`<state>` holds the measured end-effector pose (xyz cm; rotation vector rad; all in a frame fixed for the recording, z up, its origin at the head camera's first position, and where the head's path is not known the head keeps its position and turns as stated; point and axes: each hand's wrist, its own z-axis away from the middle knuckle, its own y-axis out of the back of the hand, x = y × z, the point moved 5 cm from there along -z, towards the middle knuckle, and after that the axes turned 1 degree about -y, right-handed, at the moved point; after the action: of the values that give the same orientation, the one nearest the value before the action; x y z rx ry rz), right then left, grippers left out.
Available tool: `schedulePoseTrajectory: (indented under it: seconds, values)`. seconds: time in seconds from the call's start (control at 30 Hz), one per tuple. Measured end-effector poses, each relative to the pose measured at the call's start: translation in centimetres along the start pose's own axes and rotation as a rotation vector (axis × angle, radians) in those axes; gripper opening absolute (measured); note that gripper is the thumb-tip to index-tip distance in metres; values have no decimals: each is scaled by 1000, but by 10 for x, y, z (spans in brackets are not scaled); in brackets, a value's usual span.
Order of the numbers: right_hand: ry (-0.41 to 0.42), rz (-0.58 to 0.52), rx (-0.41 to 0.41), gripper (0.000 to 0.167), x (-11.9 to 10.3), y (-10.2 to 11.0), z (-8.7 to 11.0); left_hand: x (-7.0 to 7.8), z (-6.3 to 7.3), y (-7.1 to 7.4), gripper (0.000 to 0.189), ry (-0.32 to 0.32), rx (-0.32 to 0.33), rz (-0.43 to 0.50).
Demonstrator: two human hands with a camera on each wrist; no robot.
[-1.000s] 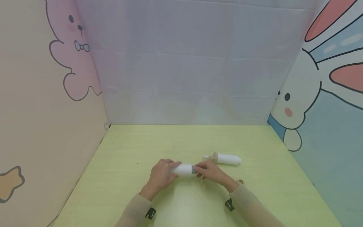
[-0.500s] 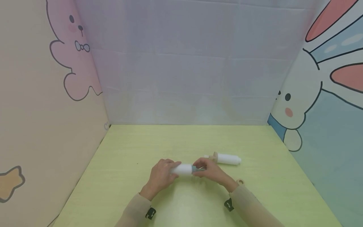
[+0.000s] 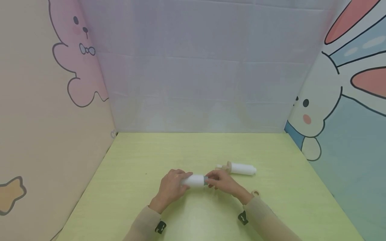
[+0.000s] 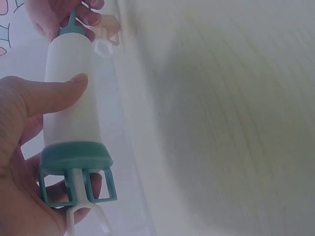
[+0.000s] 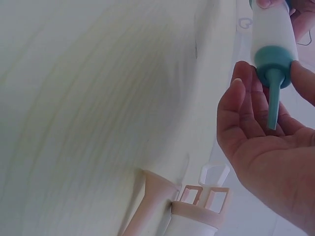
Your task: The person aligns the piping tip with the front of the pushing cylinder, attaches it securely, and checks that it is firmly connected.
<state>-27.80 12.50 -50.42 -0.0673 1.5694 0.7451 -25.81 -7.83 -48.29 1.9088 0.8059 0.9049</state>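
Note:
A white-barrelled plunger syringe (image 3: 194,180) lies sideways between my hands. My left hand (image 3: 172,184) grips its barrel, thumb across the white side in the left wrist view. Behind that hand sit a green end collar (image 4: 76,157) with open finger loops and a white plunger handle (image 4: 88,211). At the other end, my right hand (image 3: 223,182) holds the green nozzle cap (image 5: 273,56), with thumb on one side and fingertips on the other. The cap's thin spout points into the cupped right palm. In the head view the right fingers hide most of the spout.
Another white syringe (image 3: 242,168) with a beige-pink collar lies just beyond my right hand. Beside my right wrist is a small beige ring-shaped piece (image 3: 255,193). A tapered pink piece (image 5: 155,196) shows near the second syringe in the right wrist view. Printed walls border the yellow-green table (image 3: 135,157).
Half a second ago the right fingers were spread wider, showing more of the green spout. They have drawn together around the cap again. The left hand and barrel hold nearly still.

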Motion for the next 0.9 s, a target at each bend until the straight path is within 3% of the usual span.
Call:
schedulePoseTrajectory:
  seconds: [0.37, 0.67, 0.9]
  values:
    - [10, -52, -21, 30, -1, -1, 1, 0, -1, 0, 44, -15, 33, -14]
    - [-34, -105, -34, 30, 7, -2, -3, 3, 0, 1, 44, -28, 13, -48]
    - [-45, -89, -20, 32, 7, -3, -6, 2, -1, 3, 44, -40, 27, -61]
